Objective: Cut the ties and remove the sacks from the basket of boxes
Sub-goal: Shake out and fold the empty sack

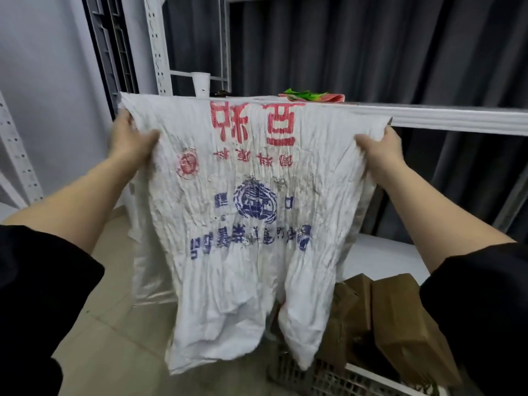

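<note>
A crumpled white woven sack with red and blue print hangs spread out in front of me, held up by its top edge. My left hand grips the sack's upper left corner and my right hand grips its upper right corner. The sack's lower end dangles over the basket, a grey plastic crate at the bottom right. Brown cardboard boxes fill the basket to the right of the sack. No ties or cutting tool are visible.
A white metal shelf runs behind the sack, carrying a white paper cup and a red and green cloth. Dark curtains hang behind. A perforated shelf upright stands at left. Tiled floor lies below left.
</note>
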{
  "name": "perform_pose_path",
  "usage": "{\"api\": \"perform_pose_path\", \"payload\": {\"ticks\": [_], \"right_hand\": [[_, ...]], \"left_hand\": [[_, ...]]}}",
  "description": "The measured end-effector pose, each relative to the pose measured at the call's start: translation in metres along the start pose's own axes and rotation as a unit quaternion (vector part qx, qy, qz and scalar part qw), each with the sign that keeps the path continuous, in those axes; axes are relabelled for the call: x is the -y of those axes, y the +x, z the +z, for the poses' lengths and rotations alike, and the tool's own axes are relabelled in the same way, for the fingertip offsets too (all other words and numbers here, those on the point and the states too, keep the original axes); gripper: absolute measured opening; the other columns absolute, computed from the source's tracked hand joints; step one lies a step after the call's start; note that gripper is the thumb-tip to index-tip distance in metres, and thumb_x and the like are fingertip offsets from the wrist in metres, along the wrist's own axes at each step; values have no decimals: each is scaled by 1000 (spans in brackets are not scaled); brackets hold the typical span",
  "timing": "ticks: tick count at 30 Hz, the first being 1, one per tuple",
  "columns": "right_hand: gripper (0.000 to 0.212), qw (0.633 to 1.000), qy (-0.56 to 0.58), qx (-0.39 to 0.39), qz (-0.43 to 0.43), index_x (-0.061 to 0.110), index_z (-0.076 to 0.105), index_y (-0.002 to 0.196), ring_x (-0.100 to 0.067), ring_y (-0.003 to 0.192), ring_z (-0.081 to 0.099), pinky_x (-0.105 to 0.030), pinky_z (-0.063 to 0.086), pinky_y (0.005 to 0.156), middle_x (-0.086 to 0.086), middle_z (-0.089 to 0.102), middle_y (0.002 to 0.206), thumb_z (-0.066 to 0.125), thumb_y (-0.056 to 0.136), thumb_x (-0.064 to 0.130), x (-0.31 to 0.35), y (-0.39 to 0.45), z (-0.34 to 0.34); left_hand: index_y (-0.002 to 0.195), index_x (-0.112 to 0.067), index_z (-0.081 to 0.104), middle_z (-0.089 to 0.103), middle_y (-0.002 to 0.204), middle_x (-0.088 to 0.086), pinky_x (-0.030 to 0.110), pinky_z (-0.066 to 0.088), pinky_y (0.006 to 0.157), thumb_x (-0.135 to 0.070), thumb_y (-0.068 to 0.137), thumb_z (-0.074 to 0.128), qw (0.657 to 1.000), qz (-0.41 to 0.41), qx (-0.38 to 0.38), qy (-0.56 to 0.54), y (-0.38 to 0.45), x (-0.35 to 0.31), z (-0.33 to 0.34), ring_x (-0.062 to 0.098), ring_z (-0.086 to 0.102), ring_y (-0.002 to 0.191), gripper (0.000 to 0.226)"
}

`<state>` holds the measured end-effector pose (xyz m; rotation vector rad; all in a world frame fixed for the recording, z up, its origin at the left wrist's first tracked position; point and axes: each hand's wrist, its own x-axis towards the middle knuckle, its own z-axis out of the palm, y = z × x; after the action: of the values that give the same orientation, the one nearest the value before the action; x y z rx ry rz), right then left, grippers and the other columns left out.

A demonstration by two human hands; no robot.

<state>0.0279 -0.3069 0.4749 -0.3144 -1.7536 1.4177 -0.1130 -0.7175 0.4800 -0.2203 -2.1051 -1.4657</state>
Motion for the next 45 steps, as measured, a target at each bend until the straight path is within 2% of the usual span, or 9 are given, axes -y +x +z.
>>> {"api": "perform_pose_path", "payload": {"ticks": [4,7,12,16,21,27,38,42,45], "right_hand": [[23,988,-10,-153,-3,10,67,94,-8,88,58,-33,52,92,7,64,93,66,83,30,1,5,-9],[27,979,-53,-196,10,17,60,87,-9,105,43,-27,37,100,5,45,119,65,82,43,0,4,-16],[10,997,76,-21,2,19,61,87,-6,81,62,-22,48,76,4,65,91,59,90,28,-3,-5,-22],[38,997,39,57,-20,15,53,117,-12,96,62,-27,48,83,2,64,108,69,83,14,-9,-12,-14],[105,975,-168,128,-66,14,-4,150,-19,129,42,-29,35,104,9,35,139,74,79,7,-10,-23,6],[71,914,-385,19,-127,21,4,148,-42,105,57,-39,37,74,-10,33,150,46,91,21,13,-50,62],[84,939,-12,286,-190,18,2,151,-10,133,39,-31,34,112,5,31,147,53,86,1,41,-106,131],[62,940,148,305,-42,19,29,125,-14,114,53,-18,48,87,-11,49,133,53,69,7,32,-117,129],[61,926,191,322,47,19,29,127,-18,123,47,-29,38,104,-8,52,136,57,75,6,19,-129,133]], "left_hand": [[108,-11,64,60,124,11,33,44,88,-40,83,61,988,-15,-147,47,6,7,-15,25,58,105,39],[118,-11,61,33,144,6,28,34,107,-39,83,63,990,-32,-133,36,12,18,-23,24,39,130,45],[92,-13,55,51,81,-4,18,40,61,-12,87,48,992,-59,10,-111,10,18,-25,10,48,74,9],[111,-14,54,58,98,2,28,47,78,-9,86,51,994,-23,31,-106,-1,11,-18,18,54,93,26],[141,-37,18,44,134,15,52,45,98,-34,68,79,982,48,123,134,-9,12,-5,37,52,116,95],[150,-26,-6,36,139,28,51,43,76,-14,96,41,908,151,67,385,-47,-39,40,49,54,101,72],[151,-28,-7,23,157,-4,32,33,110,-70,71,46,951,178,250,37,-99,-79,77,20,38,138,105],[152,-19,-9,22,157,0,19,26,102,-38,85,68,971,95,205,-75,-103,-77,79,14,31,139,104],[152,-21,-6,31,154,1,23,32,97,-23,91,56,985,80,144,-48,-97,-75,78,19,42,131,87]]}}
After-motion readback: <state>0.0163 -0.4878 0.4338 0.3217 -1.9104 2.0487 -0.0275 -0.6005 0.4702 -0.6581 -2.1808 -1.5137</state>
